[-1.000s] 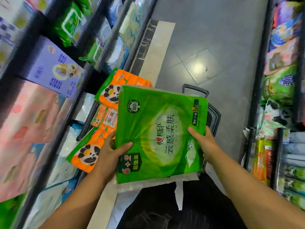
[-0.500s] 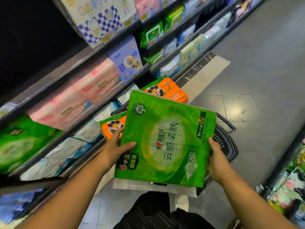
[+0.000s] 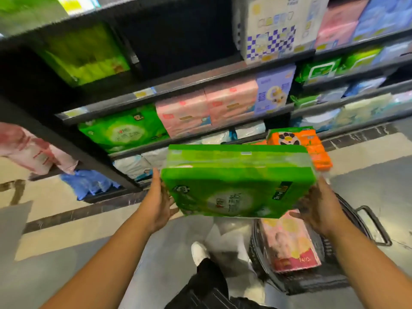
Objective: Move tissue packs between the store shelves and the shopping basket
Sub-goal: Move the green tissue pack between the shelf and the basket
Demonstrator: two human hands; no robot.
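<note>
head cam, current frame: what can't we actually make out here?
1. Shopping basket interior: in the head view it is mostly hidden by the green tissue pack and the right hand; only a pink pack shows.
2. Right hand's grip: motion blur, and the fingers are partly behind the green pack.
3. Orange pack: its lower part is behind the green pack, so what it rests on is unclear.
4. Shelf price labels: blurred, unreadable.

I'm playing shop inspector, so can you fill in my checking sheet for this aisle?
Surface: grey floor with pale strips.
Job's things: green tissue pack held between left hand and right hand; black shopping basket holds a pink pack; orange panda pack behind.
Clutter: nothing seen.
Fingers: left ones straight along the pack's side; right ones blurred.
Cables: nothing seen.
Surroundings: shelves of tissue packs; white shoe.
</note>
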